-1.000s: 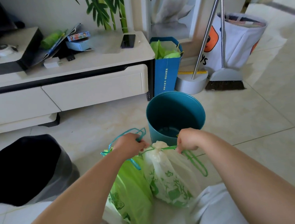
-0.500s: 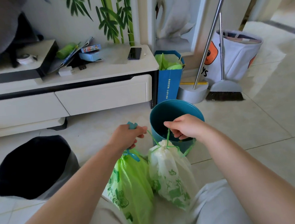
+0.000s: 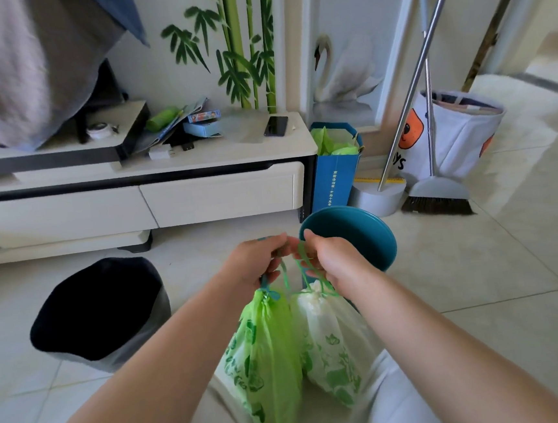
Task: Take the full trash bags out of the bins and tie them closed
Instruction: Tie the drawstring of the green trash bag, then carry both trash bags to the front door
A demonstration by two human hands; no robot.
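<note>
Two full trash bags hang side by side in front of me, both cinched at the neck. The bright green bag (image 3: 265, 344) is on the left and the white bag with green print (image 3: 333, 341) on the right. My left hand (image 3: 258, 263) grips the green bag's blue-green drawstring. My right hand (image 3: 332, 257) pinches the white bag's green drawstring. Both hands nearly touch above the bags. Just behind them stands the teal bin (image 3: 357, 235) with no bag in it. A grey bin with a black liner (image 3: 101, 311) stands on the floor at left.
A white TV cabinet (image 3: 168, 200) with clutter and a phone (image 3: 276, 125) runs along the wall. A blue paper bag (image 3: 335, 176), a broom and dustpan (image 3: 438, 194) and a white fabric basket (image 3: 460, 134) stand at right. Tiled floor stretches to the right.
Both hands have risen and come together, lifting the two bags by their drawstrings off the floor. The view has tilted upward, showing more wall.
</note>
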